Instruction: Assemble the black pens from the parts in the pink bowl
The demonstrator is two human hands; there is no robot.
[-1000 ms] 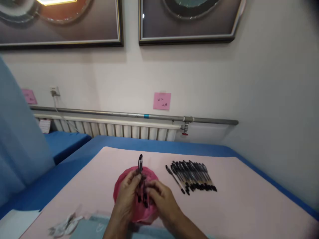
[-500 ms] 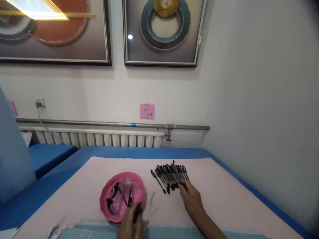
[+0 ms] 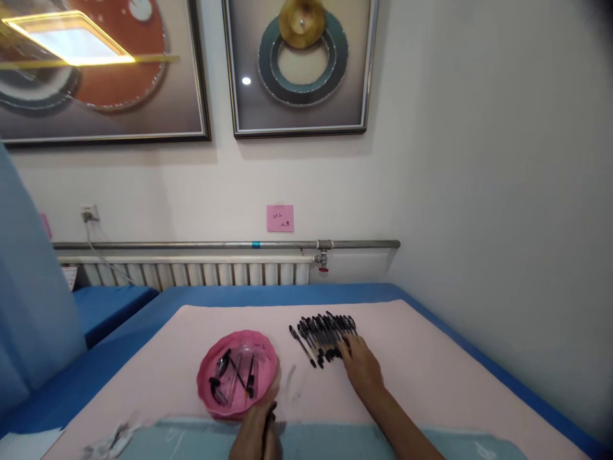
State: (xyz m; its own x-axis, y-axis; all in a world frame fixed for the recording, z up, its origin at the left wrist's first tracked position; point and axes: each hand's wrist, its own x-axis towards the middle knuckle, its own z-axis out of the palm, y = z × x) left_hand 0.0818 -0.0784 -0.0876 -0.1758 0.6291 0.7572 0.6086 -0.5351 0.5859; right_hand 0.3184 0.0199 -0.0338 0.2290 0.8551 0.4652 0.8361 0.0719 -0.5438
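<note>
Several black-capped pens (image 3: pixel 320 333) lie side by side in a row on the pink sheet. My right hand (image 3: pixel 363 367) reaches to the near right part of the row, its fingers closed on the lower end of a pen resting among the others. At the bottom, just in front of the pink bowl (image 3: pixel 204 396), my left hand (image 3: pixel 255 433) is closed, thumb against fingers. Something dark shows at its fingertips, too unclear to name. Inside the bowl are pen parts (image 3: pixel 232 377): clear barrels, dark caps and thin dark pieces.
The pink sheet (image 3: pixel 431 383) covers a blue table (image 3: pixel 268 294). A light blue cloth (image 3: pixel 191 441) runs along the near edge. Behind stand a white radiator (image 3: pixel 230 273) and a metal pipe (image 3: pixel 201 245) on the wall. Blue fabric (image 3: pixel 33 306) hangs at the left.
My right hand has lowered its pen into the row. My left hand has drawn down and back from the bowl's rim. The view has shifted slightly.
</note>
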